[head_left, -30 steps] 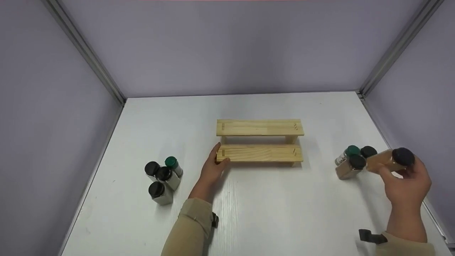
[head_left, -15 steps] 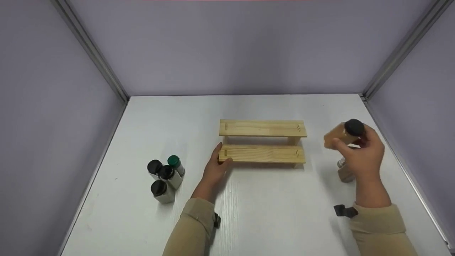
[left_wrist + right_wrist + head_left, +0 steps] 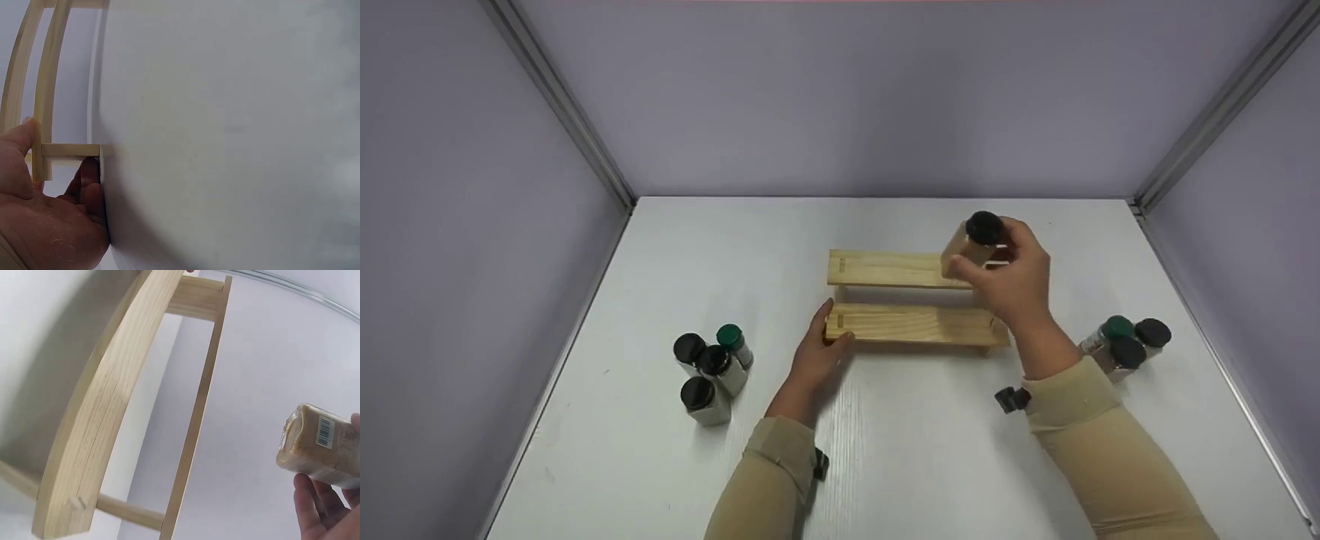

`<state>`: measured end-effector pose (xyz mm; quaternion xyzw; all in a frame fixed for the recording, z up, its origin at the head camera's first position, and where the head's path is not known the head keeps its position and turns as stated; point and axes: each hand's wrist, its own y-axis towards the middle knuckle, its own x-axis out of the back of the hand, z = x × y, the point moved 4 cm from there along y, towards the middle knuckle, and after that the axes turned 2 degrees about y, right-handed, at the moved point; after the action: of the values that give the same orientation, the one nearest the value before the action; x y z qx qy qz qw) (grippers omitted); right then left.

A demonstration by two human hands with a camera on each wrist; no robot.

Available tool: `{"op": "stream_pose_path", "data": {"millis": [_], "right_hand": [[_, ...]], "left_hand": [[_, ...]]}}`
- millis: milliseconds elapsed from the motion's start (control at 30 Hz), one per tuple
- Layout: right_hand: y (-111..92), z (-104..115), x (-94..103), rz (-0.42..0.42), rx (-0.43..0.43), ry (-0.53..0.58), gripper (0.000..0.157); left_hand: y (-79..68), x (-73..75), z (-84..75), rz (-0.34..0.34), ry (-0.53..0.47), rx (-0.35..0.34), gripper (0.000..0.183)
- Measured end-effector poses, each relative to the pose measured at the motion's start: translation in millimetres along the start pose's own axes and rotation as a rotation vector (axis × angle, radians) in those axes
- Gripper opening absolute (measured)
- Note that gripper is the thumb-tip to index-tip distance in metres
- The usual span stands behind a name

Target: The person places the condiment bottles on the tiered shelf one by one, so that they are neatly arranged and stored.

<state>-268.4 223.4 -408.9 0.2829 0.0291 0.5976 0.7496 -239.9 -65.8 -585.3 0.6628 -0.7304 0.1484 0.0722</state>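
Observation:
A two-tier wooden spice rack (image 3: 915,324) stands mid-table. My left hand (image 3: 813,364) grips the left end of its lower shelf, thumb at the front edge; in the left wrist view the fingers of that hand (image 3: 50,230) curl around the shelf's end. A clear spice jar (image 3: 962,251) with a black lid and tan contents is pinched in my right hand (image 3: 1020,281), tilted, over the right part of the upper shelf (image 3: 885,268). In the right wrist view the jar (image 3: 323,444) shows a barcode label and looks apart from the wood.
At the left, several jars stand grouped, among them a black-lidded jar (image 3: 706,403) and a green-lidded jar (image 3: 734,343). On the right are three more: one green-lidded jar (image 3: 1116,330) and two with black lids. Walls enclose the white table (image 3: 915,450) at the back and sides.
My right hand has carried the jar leftward from beside the right-hand jars to above the rack's upper shelf, turning it more upright. My left hand keeps its grip on the rack.

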Motion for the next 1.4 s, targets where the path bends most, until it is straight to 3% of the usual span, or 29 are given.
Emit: {"op": "stream_pose_path", "data": {"millis": [333, 767, 1067, 1400], "right_hand": [[9.8, 15.5, -64.3, 0.124, -0.028, 0.030, 0.057], [14.5, 21.4, -121.4, 0.241, -0.024, -0.099, 0.060], [13.6, 21.1, -137.8, 0.272, -0.057, -0.146, 0.062], [8.8, 14.7, -143.0, 0.282, -0.101, -0.180, 0.063]], "left_hand": [[-3.3, -3.9, -3.0, -0.004, -0.019, 0.027, 0.075], [-10.2, -8.8, -5.4, 0.010, -0.053, 0.038, 0.076], [-9.4, -13.7, -5.7, 0.010, -0.042, 0.047, 0.075], [-15.9, -18.3, -10.2, 0.009, -0.091, 0.086, 0.074]]}}
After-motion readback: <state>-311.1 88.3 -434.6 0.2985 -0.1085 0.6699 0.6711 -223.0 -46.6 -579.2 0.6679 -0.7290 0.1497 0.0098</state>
